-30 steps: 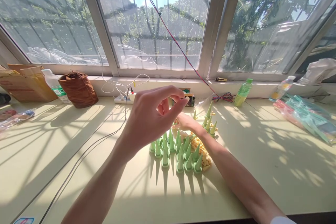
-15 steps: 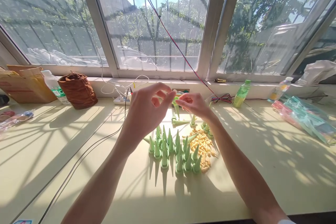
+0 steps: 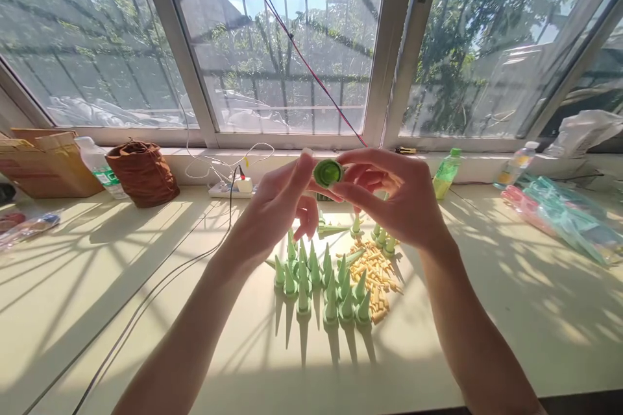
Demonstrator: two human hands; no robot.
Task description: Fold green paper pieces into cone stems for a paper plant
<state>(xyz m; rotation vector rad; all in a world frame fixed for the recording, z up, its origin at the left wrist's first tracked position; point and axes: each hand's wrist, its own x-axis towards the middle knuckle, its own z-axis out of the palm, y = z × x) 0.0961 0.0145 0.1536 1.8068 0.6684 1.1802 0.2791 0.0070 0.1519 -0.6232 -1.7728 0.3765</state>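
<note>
A green plastic cone (image 3: 328,173) is held up in front of me, its round hollow base turned toward my eyes and its point hidden behind. My right hand (image 3: 402,193) grips the base's right rim between thumb and forefinger. At the left rim is my left hand (image 3: 277,201), thumb raised and fingers curled, closed about the cone; its exact contact is partly hidden. Below, several green cones (image 3: 331,303) stand upright on the table, close together. Beside them lies a heap of small yellow-tan pegs (image 3: 374,267).
A power strip (image 3: 228,189) with cables sits at the back. A brown bag (image 3: 142,172), a clear bottle (image 3: 103,168) and a cardboard box (image 3: 53,162) stand left. To the right are a green bottle (image 3: 446,174), another bottle (image 3: 516,165) and plastic bags (image 3: 564,207).
The cone has been lifted and tipped, so its hollow base now faces me instead of its point hanging down. My right hand has turned and come closer; my left hand has lowered slightly.
</note>
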